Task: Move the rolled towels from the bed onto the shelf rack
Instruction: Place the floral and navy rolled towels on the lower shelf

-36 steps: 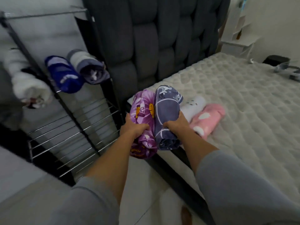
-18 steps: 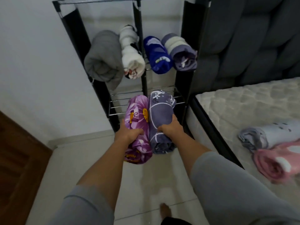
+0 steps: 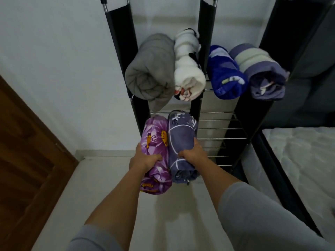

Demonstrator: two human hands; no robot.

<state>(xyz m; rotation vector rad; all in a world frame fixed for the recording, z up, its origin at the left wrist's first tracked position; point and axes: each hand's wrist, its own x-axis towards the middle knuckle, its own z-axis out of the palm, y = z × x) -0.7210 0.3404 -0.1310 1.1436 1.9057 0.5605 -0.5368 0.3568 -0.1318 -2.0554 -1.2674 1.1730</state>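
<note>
My left hand [image 3: 145,160] grips a purple flowered rolled towel [image 3: 155,142]. My right hand [image 3: 193,153] grips a slate-blue patterned rolled towel [image 3: 181,134] pressed against it. Both rolls are held side by side in front of the lower wire shelf [image 3: 221,129] of the black shelf rack [image 3: 123,33], at its left half. On the shelf above lie a grey roll [image 3: 150,71], a white roll [image 3: 188,69], a bright blue roll [image 3: 224,71] and a purple-and-cream roll [image 3: 261,69].
The bed [image 3: 304,160] with its quilted mattress and black frame sits at the right, beside the rack. A dark padded headboard [image 3: 311,51] rises behind it. A brown wooden door [image 3: 27,151] is at the left. White wall and pale tiled floor [image 3: 172,205] lie ahead.
I have turned from the bed to face the rack, carrying both rolls with me. The rolls now sit closer to the lower shelf. The towels left on the bed have gone out of view.
</note>
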